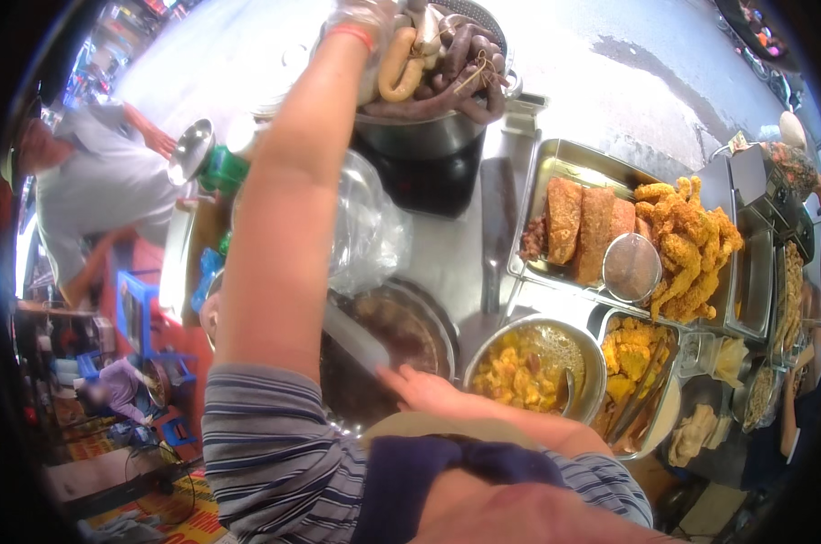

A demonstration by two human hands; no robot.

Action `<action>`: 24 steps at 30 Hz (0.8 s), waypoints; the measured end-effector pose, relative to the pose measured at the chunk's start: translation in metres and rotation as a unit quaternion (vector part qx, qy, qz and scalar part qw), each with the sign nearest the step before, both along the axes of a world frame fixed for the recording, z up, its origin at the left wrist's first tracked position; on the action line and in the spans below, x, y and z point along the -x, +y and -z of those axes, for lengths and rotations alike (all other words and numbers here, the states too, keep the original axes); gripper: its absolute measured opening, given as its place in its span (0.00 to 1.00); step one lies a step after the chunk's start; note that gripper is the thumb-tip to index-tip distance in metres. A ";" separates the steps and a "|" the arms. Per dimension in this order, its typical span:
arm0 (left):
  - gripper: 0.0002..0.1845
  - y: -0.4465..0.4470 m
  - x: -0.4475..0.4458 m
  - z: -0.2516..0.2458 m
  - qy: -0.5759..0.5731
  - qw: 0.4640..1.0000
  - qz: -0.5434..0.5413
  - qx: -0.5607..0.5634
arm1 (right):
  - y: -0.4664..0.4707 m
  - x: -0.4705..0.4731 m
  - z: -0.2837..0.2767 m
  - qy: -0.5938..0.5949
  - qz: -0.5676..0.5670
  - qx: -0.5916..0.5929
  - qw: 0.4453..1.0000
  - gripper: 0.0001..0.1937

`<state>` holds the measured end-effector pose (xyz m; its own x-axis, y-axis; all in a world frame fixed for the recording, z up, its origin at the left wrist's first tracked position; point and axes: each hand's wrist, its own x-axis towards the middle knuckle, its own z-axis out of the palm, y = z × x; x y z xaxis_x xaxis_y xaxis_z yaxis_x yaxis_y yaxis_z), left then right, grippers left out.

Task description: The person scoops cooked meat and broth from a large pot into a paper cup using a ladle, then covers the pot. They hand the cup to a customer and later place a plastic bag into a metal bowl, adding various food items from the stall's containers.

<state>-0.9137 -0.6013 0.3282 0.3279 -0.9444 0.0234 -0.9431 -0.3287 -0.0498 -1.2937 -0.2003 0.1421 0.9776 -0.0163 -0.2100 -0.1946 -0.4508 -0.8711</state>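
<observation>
My left arm reaches across to a pot (417, 138) heaped with dark sausages (459, 58) and a pale yellow sausage (398, 64). At the top edge my left hand (364, 15), in a clear plastic glove, is partly cut off beside them; its fingers are hidden. Close to my body, my right hand (427, 393) is over a round chopping board (417, 319). Its fingers meet the end of a wide knife blade (359, 340); whether they grip it is unclear. My left arm covers part of the board and the knife's other end.
Clear plastic bags (373, 224) lie between board and pot. A black cooker (444, 187) carries the pot. Another broad knife (495, 231) lies beside a tray (567, 153) of fried meat. A bowl (590, 367) of yellow food stands near my right forearm. A person (105, 163) is at left.
</observation>
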 end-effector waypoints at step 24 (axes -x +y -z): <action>0.33 0.063 0.190 -0.052 -0.054 0.989 0.096 -0.094 | 0.007 -0.002 0.006 0.008 -0.006 0.062 0.998 0.41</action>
